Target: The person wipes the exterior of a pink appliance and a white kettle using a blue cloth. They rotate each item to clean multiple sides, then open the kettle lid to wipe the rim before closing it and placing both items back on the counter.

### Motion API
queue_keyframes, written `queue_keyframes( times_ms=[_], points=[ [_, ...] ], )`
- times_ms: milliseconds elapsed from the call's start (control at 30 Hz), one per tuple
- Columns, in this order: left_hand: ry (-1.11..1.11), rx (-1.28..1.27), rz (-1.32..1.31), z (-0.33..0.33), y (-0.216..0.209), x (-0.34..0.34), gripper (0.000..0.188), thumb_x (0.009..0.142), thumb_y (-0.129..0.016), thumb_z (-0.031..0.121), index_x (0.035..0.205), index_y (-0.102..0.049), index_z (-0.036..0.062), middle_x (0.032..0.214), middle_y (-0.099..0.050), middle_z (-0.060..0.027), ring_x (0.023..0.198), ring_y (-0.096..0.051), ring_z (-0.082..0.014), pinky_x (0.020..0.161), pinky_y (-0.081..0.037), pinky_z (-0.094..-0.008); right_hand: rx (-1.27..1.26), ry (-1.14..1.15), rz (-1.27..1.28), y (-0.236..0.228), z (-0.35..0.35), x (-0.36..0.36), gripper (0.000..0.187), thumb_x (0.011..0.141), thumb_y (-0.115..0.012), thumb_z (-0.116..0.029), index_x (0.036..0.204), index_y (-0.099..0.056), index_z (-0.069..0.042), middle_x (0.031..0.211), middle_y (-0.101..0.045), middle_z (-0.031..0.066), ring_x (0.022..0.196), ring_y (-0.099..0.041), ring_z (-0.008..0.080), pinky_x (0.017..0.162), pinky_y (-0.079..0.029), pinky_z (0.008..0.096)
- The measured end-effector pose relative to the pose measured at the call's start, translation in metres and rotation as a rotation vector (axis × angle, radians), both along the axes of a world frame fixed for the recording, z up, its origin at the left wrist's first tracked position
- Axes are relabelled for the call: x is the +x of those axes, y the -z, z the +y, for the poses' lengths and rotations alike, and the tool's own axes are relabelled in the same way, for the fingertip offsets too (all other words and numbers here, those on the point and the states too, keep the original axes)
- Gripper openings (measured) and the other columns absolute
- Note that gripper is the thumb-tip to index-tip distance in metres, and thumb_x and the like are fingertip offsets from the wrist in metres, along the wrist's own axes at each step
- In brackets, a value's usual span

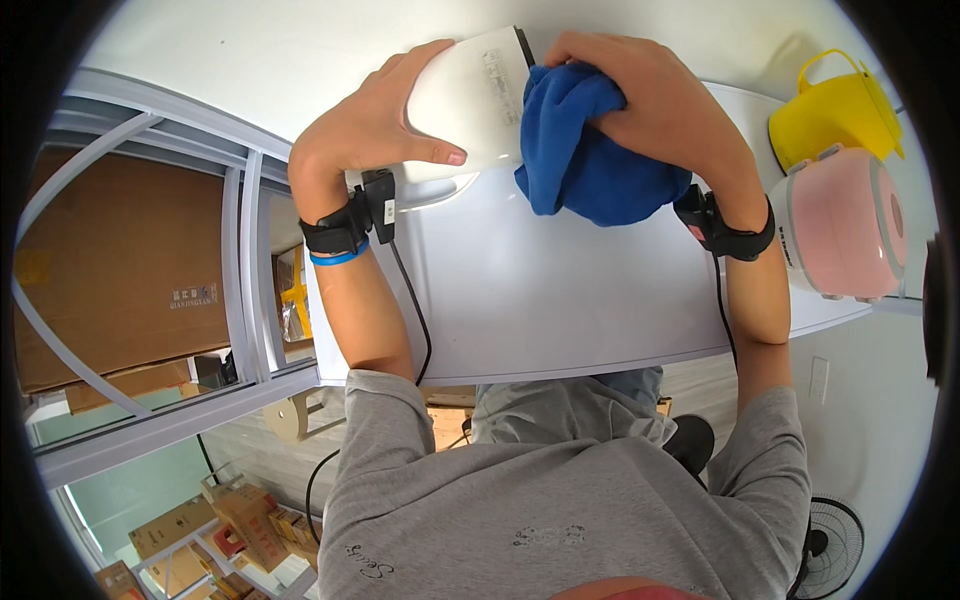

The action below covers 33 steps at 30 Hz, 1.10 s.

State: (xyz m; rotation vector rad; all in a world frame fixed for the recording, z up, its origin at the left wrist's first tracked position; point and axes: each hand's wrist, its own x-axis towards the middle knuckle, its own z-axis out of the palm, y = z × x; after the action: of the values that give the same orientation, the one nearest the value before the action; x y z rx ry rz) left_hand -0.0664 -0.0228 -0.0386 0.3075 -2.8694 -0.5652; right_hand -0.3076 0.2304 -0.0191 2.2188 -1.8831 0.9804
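A white, rounded appliance [460, 105] with a dark edge and a grey printed label lies tilted at the far side of the white table [520, 290]. My left hand [375, 125] grips its left side, thumb on the near face and fingers over the top. Bunched in my right hand [665, 105] is a blue cloth [570, 130], which meets the appliance's right end by the dark edge. Part of the cloth drapes toward the tabletop. From under the appliance a white cord [440, 195] curves across the table. The appliance's far side is hidden.
At the table's right stand a yellow pitcher [835, 120] and a pink boxy appliance [845, 225]. Black cables [412, 285] run from both wrist straps. A grey metal frame [250, 260] with a large cardboard box [120, 270] borders the left. A black fan [835, 545] stands lower right.
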Motion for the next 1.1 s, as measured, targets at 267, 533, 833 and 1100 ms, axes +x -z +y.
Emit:
queue_keyframes(
  times_ms=[267, 533, 833, 1100],
  points=[
    [-0.016, 0.035, -0.03, 0.004, -0.003, -0.002, 0.136, 0.063, -0.111, 0.05, 0.176, -0.045, 0.0172, 0.172, -0.055, -0.0195, 0.159, -0.05, -0.0433, 0.131, -0.044, -0.05, 0.018, -0.039, -0.08, 0.006, -0.002, -0.004, 0.03, 0.083, -0.078, -0.001, 0.112, -0.076, -0.009, 0.106, -0.08, 0.0142, 0.098, -0.077, 0.0391, 0.09, -0.062, 0.0435],
    [-0.021, 0.094, -0.056, 0.006, -0.011, -0.001, 0.128, 0.068, -0.11, 0.036, 0.176, -0.045, 0.0143, 0.172, -0.053, -0.0172, 0.161, -0.048, -0.0389, 0.133, -0.041, -0.0478, 0.509, 0.06, 0.055, 0.022, -0.008, 0.001, 0.027, 0.082, -0.087, -0.014, 0.108, -0.085, -0.007, 0.098, -0.083, 0.0171, 0.089, -0.079, 0.0405, 0.083, -0.065, 0.0453],
    [0.005, 0.121, -0.021, 0.001, -0.005, -0.001, 0.128, 0.066, -0.11, 0.03, 0.175, -0.045, 0.0137, 0.171, -0.056, -0.0146, 0.16, -0.05, -0.036, 0.132, -0.041, -0.0458, 0.691, 0.212, 0.172, 0.04, -0.022, 0.003, 0.04, 0.084, -0.09, -0.024, 0.118, -0.087, -0.005, 0.102, -0.084, 0.0206, 0.093, -0.081, 0.0421, 0.086, -0.067, 0.0477],
    [0.123, 0.24, -0.031, 0.0, -0.012, 0.002, 0.137, 0.05, -0.111, 0.031, 0.173, -0.051, 0.0205, 0.168, -0.061, -0.0111, 0.156, -0.055, -0.0371, 0.132, -0.042, -0.0458, 0.679, 0.219, 0.152, 0.045, -0.022, 0.0, 0.045, 0.086, -0.089, -0.026, 0.129, -0.087, -0.015, 0.107, -0.085, 0.0167, 0.099, -0.082, 0.0398, 0.091, -0.067, 0.0477]
  ],
)
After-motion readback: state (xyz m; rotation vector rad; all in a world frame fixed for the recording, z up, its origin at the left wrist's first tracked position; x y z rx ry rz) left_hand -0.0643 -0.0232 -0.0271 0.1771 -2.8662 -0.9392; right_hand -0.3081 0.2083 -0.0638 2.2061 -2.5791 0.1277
